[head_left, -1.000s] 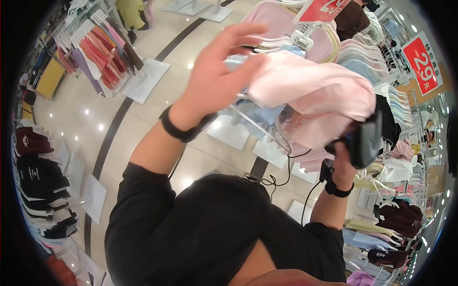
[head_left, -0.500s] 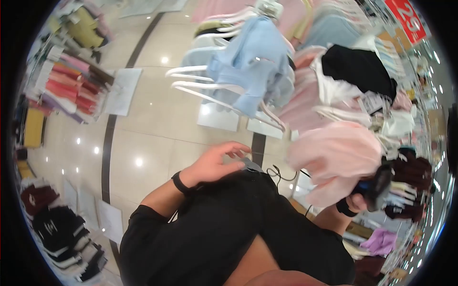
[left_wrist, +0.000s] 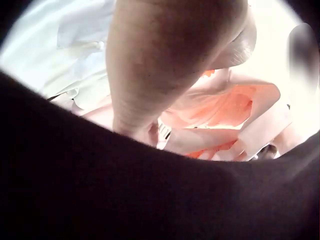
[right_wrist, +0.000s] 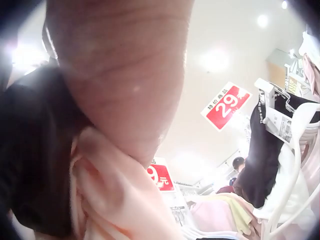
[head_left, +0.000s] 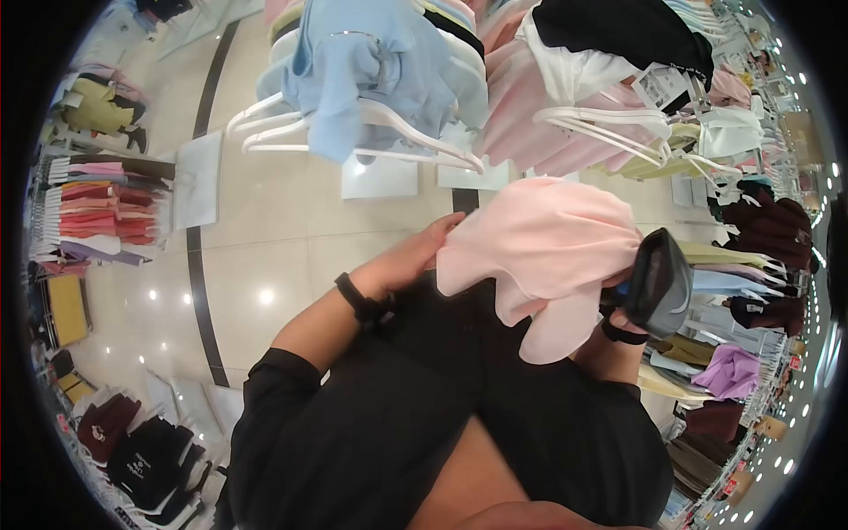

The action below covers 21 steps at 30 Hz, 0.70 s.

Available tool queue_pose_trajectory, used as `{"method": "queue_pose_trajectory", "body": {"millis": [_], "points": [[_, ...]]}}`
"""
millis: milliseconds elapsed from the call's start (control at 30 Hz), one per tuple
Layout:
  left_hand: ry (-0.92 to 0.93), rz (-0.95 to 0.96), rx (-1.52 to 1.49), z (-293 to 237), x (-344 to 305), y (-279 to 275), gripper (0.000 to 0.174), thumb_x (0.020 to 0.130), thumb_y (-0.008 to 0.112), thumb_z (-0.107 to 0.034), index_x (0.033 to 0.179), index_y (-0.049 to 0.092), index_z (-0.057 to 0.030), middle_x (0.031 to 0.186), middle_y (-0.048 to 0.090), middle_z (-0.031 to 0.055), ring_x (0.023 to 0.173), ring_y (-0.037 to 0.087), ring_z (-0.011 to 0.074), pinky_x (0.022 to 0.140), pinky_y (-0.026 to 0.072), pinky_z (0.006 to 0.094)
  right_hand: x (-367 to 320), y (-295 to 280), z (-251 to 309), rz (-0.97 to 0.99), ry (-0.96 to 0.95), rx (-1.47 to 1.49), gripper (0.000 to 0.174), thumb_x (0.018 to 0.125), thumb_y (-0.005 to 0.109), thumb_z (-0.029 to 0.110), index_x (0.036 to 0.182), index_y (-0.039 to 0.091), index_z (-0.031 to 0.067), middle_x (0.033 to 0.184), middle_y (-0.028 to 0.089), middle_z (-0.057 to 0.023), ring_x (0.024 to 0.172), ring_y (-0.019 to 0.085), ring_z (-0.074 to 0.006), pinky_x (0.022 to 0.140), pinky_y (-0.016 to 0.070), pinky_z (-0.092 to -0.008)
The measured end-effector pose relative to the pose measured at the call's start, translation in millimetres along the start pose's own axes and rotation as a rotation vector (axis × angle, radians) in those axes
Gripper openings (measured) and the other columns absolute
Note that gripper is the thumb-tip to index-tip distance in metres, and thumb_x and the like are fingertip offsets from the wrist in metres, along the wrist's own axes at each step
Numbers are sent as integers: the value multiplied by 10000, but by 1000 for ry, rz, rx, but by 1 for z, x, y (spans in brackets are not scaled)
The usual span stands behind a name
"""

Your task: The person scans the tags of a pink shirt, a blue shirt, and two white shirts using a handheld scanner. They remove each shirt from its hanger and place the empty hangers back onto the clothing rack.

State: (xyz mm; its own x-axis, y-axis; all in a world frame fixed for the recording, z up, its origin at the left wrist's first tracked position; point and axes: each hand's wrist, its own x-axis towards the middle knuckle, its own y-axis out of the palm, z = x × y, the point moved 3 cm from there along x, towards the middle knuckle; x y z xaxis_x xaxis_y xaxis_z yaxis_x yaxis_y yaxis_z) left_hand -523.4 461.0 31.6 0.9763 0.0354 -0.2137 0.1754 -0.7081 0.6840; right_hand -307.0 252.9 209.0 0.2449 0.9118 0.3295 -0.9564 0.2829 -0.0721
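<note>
A pale pink garment (head_left: 548, 243) hangs bunched between the two hands. At its left edge, my left hand (head_left: 424, 252) pinches the cloth; its fingertips are partly hidden. In the left wrist view this hand (left_wrist: 165, 60) is beside pink cloth (left_wrist: 200, 140) and a small striped label. My right hand (head_left: 622, 321), partly covered, grips a dark handheld device (head_left: 661, 283) at the garment's right side. The right wrist view has that hand (right_wrist: 120, 75) above the pink cloth (right_wrist: 115, 190), with the dark device (right_wrist: 40, 160) at the left.
Blue tops (head_left: 380, 62) on white hangers hang ahead. To their right are a black garment (head_left: 618, 35) and white hangers (head_left: 605, 124). Racks of clothes (head_left: 106, 208) stand at both sides, over a tiled floor (head_left: 265, 247). A red price sign (right_wrist: 226, 106) hangs above.
The pink garment has come away from the rack, down in front of the body. My left hand has moved down and taken its left edge. The view has shifted across the racks.
</note>
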Motion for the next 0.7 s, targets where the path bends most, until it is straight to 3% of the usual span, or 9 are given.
{"method": "queue_pose_trajectory", "body": {"millis": [100, 267, 367, 433, 500, 567, 667, 700], "points": [[199, 108, -102, -24, 6, 31, 770, 1089, 519, -494, 1643, 255, -29, 1610, 426, 136, 1480, 436, 251, 1209, 371, 422, -6, -21, -2, 73, 8, -3, 746, 761, 879, 134, 1398, 545, -64, 1211, 712, -174, 1012, 708, -266, 883, 568, -381], [384, -124, -92, -54, 15, 67, 596, 1061, 589, -167, 1584, 344, -19, 1535, 504, 128, 1396, 528, 231, 1173, 427, 401, -26, -63, -15, 97, 46, -84, 709, 768, 880, 97, 1381, 563, -65, 1184, 733, -163, 1029, 714, -252, 868, 570, -366], [507, -259, -88, -68, 10, 93, 570, 1026, 622, -52, 1549, 398, -29, 1459, 564, 111, 1329, 569, 221, 1125, 482, 380, -36, -84, -25, 3, 206, -219, 670, 770, 873, 64, 1369, 585, -24, 1184, 729, -96, 1035, 692, -212, 925, 543, -342], [587, -314, -47, -74, 8, 110, 561, 1026, 615, -44, 1545, 401, -29, 1456, 563, 113, 1327, 568, 223, 1125, 483, 379, -32, -79, -24, -48, 370, 77, 671, 770, 860, 24, 1376, 577, -30, 1187, 725, -79, 1063, 677, -188, 966, 526, -330], [646, -392, 105, -74, 10, 127, 532, 1016, 599, 1, 1517, 425, -30, 1445, 565, 122, 1311, 574, 219, 1112, 477, 360, -24, -76, -19, -121, 326, 0, 762, 772, 841, -5, 1466, 529, -33, 1324, 666, -100, 1135, 646, -180, 998, 494, -320], [690, -443, 279, -69, 12, 146, 518, 1015, 591, 9, 1507, 432, -30, 1445, 564, 124, 1310, 575, 215, 1100, 472, 348, -36, -88, -29, -135, 358, -131, 805, 766, 874, 183, 1469, 534, -14, 1530, 542, -196, 1321, 573, -276, 1094, 458, -433], [627, -484, 482, -43, 27, 162, 508, 1015, 590, 2, 1497, 434, -30, 1423, 581, 139, 1297, 582, 206, 1088, 461, 336, -44, -91, -29, 0, 309, 12, 717, 777, 863, 178, 1413, 596, -15, 1512, 552, -222, 1319, 586, -300, 1072, 470, -420], [621, -495, 556, -35, 31, 167, 511, 1011, 598, -3, 1494, 433, -30, 1392, 600, 147, 1280, 599, 214, 1077, 468, 337, -46, -89, -27, 98, 304, 107, 610, 798, 850, 191, 1337, 652, -16, 1505, 548, -249, 1318, 594, -295, 1053, 482, -397]]}}
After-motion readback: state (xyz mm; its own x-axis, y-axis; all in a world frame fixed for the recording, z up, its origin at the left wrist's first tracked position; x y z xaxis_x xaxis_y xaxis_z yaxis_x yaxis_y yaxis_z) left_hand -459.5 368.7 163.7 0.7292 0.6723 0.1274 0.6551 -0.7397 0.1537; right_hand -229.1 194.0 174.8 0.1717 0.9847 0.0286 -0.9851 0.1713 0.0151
